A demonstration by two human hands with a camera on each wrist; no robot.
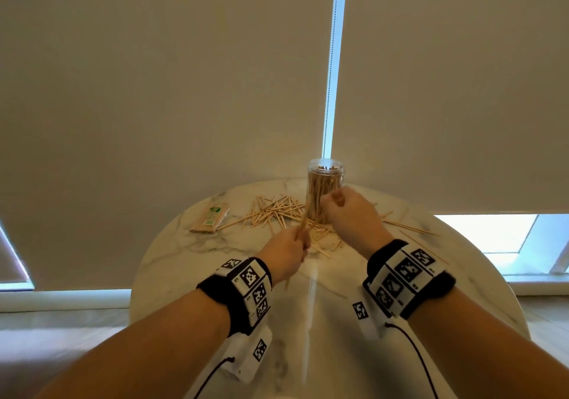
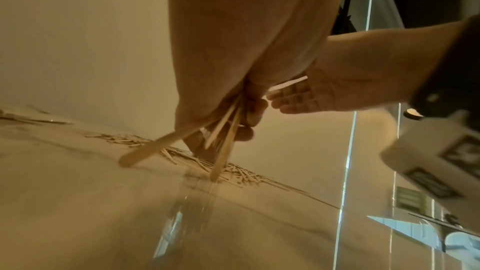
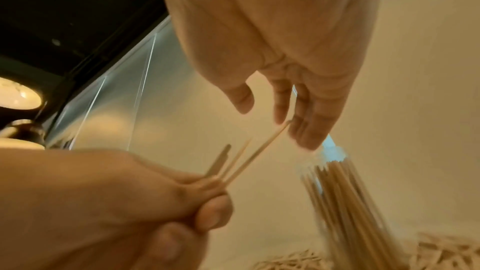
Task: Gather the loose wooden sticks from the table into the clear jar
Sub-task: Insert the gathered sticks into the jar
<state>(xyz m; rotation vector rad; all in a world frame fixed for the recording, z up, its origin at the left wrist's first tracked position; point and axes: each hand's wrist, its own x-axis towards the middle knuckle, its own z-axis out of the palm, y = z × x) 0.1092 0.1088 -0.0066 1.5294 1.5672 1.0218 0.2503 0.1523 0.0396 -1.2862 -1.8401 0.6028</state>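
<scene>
A clear jar [image 1: 324, 192] packed with upright wooden sticks stands at the far middle of the round marble table [image 1: 215, 260]. Loose sticks [image 1: 277, 210] lie scattered to its left and in front of it. My left hand [image 1: 300, 238] grips a small bundle of sticks [image 2: 223, 137], whose lower ends point down at the table. My right hand [image 1: 335, 198] hovers just in front of the jar. Its fingers [image 3: 306, 130] are stretched and relaxed, and they touch the top end of one held stick [image 3: 249, 157]. The jar [image 3: 337, 182] appears blurred in the right wrist view.
A wrapped packet of sticks [image 1: 211, 218] lies at the far left of the table. A few long thin skewers [image 1: 409, 229] lie to the right of the jar. Roller blinds hang behind the table, with the floor below its edges.
</scene>
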